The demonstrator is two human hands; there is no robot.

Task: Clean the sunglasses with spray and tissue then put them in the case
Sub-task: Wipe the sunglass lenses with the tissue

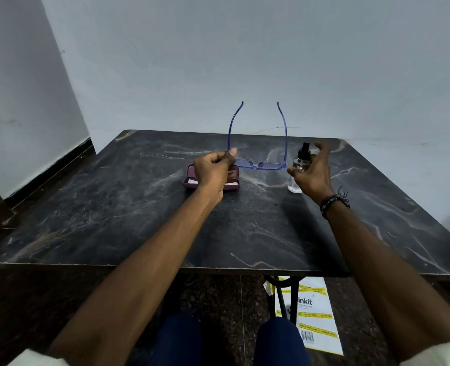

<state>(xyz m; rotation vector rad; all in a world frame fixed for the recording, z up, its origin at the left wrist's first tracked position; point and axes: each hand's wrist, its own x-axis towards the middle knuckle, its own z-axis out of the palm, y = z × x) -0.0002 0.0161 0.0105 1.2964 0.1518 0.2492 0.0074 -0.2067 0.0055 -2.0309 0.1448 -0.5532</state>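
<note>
knees: two knees in dark blue trousers (229,342) are seen at the bottom edge, under the bench.
floor: a white printed bag (315,315) with yellow tape strips and a barcode is laid on the dark speckled floor, behind a black bench leg (288,299).
bench: a dark marble-patterned bench (113,220) with pale veins is set against a pale wall (245,62).
forearms: both bare forearms are stretched forward over the bench; a dark beaded bracelet (333,203) is worn on the right wrist.
case: a maroon glasses case (189,180) is lying open on the bench, mostly hidden behind the left hand; something white is seen inside it.
left hand: the left hand (213,167) is raised above the case; its grip is pinched on the sunglasses at the left corner of the frame, thumb on top.
sunglasses: the blue translucent sunglasses (258,165) are held in the air above the bench, lenses toward the person, both temples unfolded and pointing up and away.
right hand: the right hand (311,170) is placed just beside the spray bottle; its grip is spread, fingers curved around the bottle; whether it is touched cannot be told.
spray bottle: a clear spray bottle (299,170) with a black nozzle is standing upright on the bench, right of the sunglasses.
</note>
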